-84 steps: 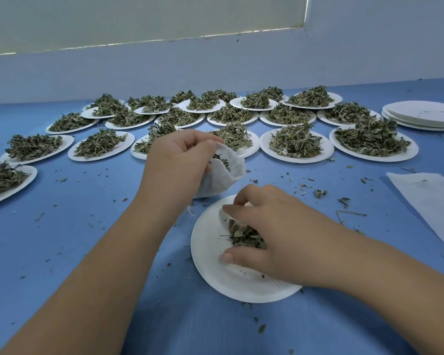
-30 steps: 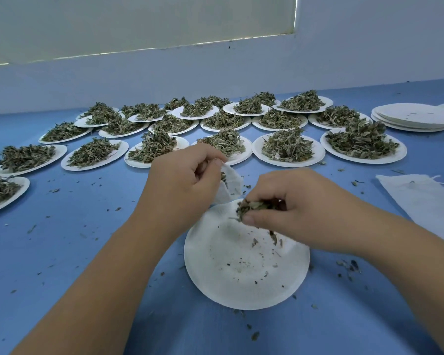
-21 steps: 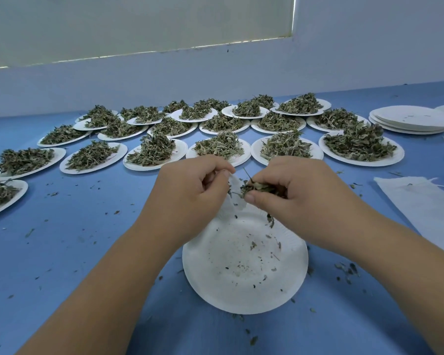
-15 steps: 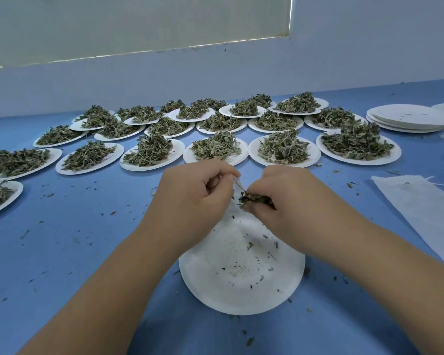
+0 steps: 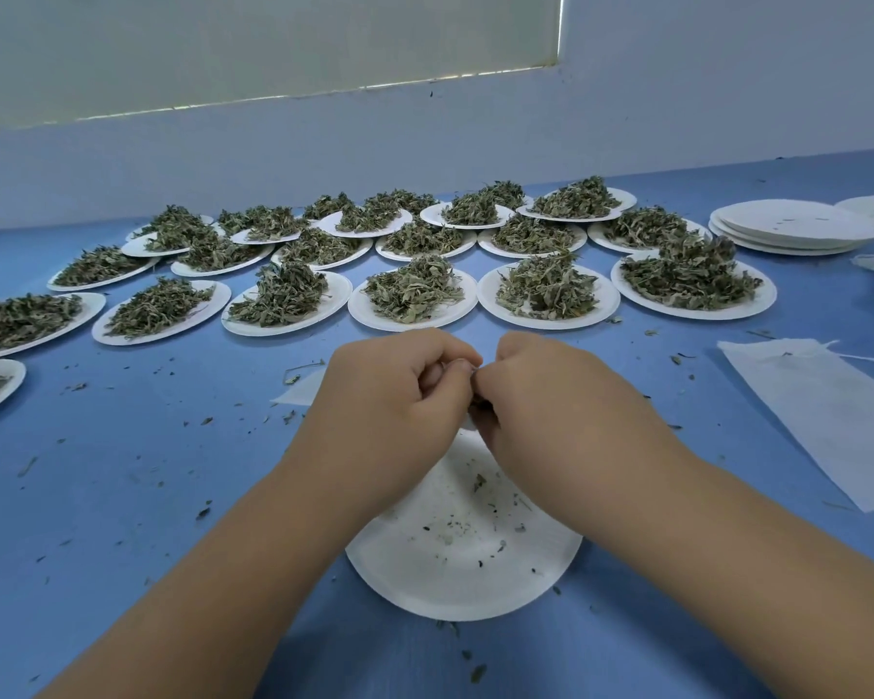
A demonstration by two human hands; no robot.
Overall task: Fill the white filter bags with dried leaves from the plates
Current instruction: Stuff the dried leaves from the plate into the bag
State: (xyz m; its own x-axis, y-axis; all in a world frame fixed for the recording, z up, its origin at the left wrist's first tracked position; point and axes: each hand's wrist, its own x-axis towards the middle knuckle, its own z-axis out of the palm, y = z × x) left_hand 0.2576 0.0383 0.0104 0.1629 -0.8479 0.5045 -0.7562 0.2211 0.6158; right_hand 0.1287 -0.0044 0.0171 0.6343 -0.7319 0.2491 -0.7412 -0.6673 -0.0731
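Note:
My left hand [image 5: 399, 396] and my right hand [image 5: 551, 401] meet knuckle to knuckle above a white paper plate [image 5: 465, 572] that holds only crumbs. The left hand grips a white filter bag [image 5: 296, 393]; only a flat corner of it shows beyond that hand, on the table. The right hand's fingers are curled and pinch a small tuft of dried leaves [image 5: 477, 405] right at the left hand's fingers. The bag's mouth is hidden between the hands.
Several white plates heaped with dried leaves [image 5: 410, 295] stand in rows across the back of the blue table [image 5: 122, 471]. A stack of bare plates [image 5: 793, 229] sits at the far right. A flat white filter bag [image 5: 828, 416] lies at the right. Leaf crumbs are scattered around.
The right hand lifted the last leaves off the near plate and brought them up to the bag in the left hand. The hands now touch and the leaves are almost hidden.

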